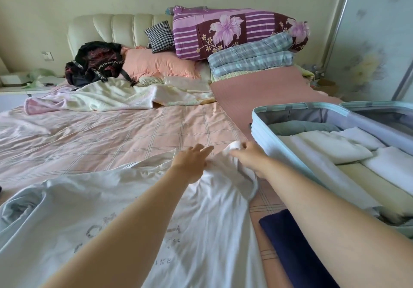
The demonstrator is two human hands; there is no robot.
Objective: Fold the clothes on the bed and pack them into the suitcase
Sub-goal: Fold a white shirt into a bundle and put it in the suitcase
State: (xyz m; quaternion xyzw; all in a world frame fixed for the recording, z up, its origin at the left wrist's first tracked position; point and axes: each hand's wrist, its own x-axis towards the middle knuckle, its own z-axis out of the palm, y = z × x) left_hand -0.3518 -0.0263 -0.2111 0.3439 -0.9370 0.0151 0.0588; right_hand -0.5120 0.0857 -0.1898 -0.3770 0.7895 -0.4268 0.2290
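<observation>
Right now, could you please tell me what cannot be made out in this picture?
Head view:
- The print on the white shirt is blurred and creased, so it is unreadable.
- The suitcase runs off the right edge, and its lid half is mostly unseen.
- The navy cloth is partly covered by the right forearm and cut by the bottom edge.

- There's the shirt [134, 209], spread along the near edge of the bed [111, 131].
- To its right, the suitcase [259, 117] lies open on the bed's right edge, with folded clothes [330, 146] in it.
- A folded garment [290, 243] lies between them, at the near right corner.
- At the head end, a backpack [93, 64] sits on the left and stacked quilts [234, 32] in the right corner.
</observation>
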